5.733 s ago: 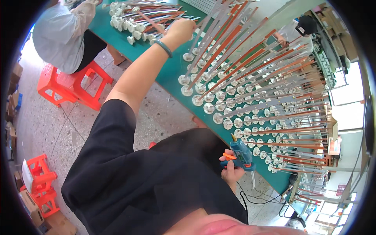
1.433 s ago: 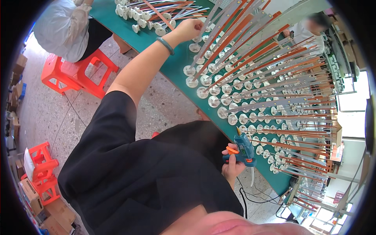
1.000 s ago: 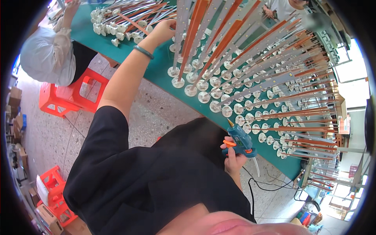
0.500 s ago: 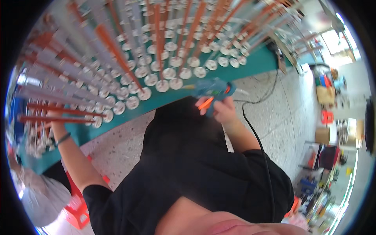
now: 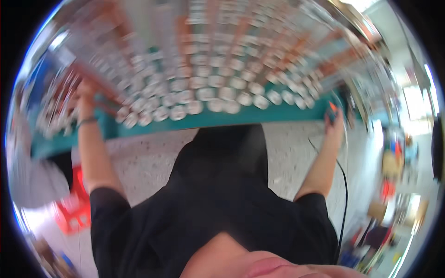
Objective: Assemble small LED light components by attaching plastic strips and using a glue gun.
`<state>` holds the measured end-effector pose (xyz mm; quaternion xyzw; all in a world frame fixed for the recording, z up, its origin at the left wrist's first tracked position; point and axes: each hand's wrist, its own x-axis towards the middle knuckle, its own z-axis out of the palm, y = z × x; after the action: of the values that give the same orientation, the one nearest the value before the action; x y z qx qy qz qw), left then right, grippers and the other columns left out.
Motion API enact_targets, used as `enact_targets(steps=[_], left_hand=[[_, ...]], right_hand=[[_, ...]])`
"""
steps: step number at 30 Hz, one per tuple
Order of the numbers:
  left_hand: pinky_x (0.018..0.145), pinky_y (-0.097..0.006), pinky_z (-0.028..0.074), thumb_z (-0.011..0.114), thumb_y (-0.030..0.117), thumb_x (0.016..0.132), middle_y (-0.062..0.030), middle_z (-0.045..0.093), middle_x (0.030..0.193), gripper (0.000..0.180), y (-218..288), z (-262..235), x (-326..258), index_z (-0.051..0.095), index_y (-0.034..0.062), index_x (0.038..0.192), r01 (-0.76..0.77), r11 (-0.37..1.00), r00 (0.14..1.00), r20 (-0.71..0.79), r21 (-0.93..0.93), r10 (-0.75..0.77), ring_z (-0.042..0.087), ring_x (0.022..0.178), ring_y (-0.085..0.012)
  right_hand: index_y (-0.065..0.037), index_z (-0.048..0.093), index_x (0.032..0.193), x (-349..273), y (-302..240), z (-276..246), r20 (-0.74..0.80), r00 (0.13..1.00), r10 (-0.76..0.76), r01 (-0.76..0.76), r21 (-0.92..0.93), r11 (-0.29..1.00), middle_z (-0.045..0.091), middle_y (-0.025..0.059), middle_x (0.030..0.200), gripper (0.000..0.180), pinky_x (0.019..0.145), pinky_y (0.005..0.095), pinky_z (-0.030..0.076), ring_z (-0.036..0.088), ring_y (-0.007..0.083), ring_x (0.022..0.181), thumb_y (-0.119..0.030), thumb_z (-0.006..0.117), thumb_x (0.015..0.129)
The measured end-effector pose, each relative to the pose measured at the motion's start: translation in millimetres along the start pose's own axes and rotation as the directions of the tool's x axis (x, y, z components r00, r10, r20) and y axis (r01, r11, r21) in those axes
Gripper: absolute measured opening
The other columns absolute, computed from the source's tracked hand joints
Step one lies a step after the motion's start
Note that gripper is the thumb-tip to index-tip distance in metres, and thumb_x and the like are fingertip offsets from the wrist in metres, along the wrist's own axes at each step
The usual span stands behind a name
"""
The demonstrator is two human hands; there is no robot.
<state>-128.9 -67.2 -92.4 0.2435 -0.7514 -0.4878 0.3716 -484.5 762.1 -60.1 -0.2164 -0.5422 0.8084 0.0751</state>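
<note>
- The right hand is closed round the glue gun, at the table's edge on the far right; blur hides the finger positions and which way the nozzle points.
- The left hand is raised over the table at the far left, among the strips; it is too blurred to tell whether its fingers are open or closed, or whether they grip one.
- A dark bangle circles the wrist just below the left hand.
- Between the two hands, which are well apart, white discs stand in rows on the green table, with brown and grey strips rising from them.
- Just left of the left hand lies a pile of more discs and strips, smeared by blur.
- A black cable hangs below the right hand, outside that forearm.
- Left of the left forearm is a co-worker in a pale top, with a red stool below the left hand.
- Speckled floor shows between the forearms, on both sides of the person's dark clothes.
</note>
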Motion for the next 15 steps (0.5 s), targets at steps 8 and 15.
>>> enact_targets(steps=[8, 15], left_hand=[[0.075, -0.030, 0.051, 0.068, 0.013, 0.085, -0.0066, 0.071, 0.093, 0.022, 50.3, 39.5, 10.5, 0.070, 0.0028, 0.104, -0.138, 0.979, 0.990, 0.008, 0.149, 0.139, 0.063, 0.083, -0.0118], [0.063, -0.028, 0.045, 0.076, 0.032, 0.084, 0.0000, 0.065, 0.079, 0.030, 52.2, 47.8, 13.3, 0.071, 0.0060, 0.099, -0.232, 0.956, 0.968, -0.055, 0.179, 0.245, 0.055, 0.071, -0.0080]], right_hand=[[-0.004, 0.063, 0.103, 42.0, -17.7, 2.5, 0.150, 0.983, 0.106, -0.004, -0.557, 0.830, 0.061, 0.0067, 0.078, 0.045, 0.051, 0.0274, 0.046, 0.058, 0.0155, 0.062, -0.048, 0.060, 0.092], [-0.006, 0.065, 0.111, 1.0, -14.0, -5.8, 0.148, 0.924, -0.353, 0.351, -0.695, 0.627, 0.064, 0.0055, 0.094, 0.034, 0.053, 0.0272, 0.045, 0.059, 0.0153, 0.069, -0.033, 0.064, 0.091]])
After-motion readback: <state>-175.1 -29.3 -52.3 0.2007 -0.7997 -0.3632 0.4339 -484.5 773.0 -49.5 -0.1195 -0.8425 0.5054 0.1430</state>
